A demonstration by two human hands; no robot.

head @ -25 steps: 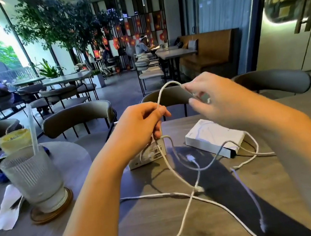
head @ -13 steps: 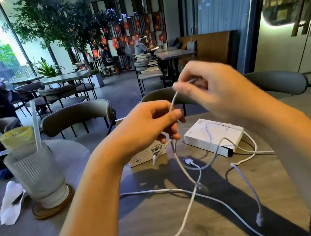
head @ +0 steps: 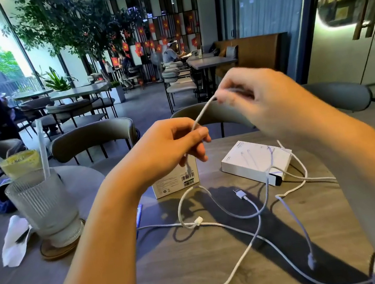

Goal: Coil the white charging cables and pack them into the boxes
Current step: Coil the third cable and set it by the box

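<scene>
Above the table, my left hand [head: 172, 146] pinches a white charging cable [head: 200, 115] between thumb and fingers. The same cable runs up and right to my right hand [head: 263, 100], which pinches it too; that hand is blurred. Below the left hand the cable hangs down and loops onto the table. More white cables [head: 256, 226] lie loose and tangled on the tabletop, with plugs showing. A small upright white box [head: 175, 180] stands behind my left hand. A flat white box [head: 253, 161] lies to its right with cables draped over it.
A ribbed glass [head: 42, 206] with a straw stands on a wooden coaster at the left, a crumpled napkin [head: 15, 240] beside it. A second drink [head: 19, 163] is behind. Empty chairs [head: 92, 137] face the table's far edge. A person stands far left.
My right hand has moved up and to the right, drawing the cable taut from my left hand. The loose end that dangled from the left hand now lies looped on the table.
</scene>
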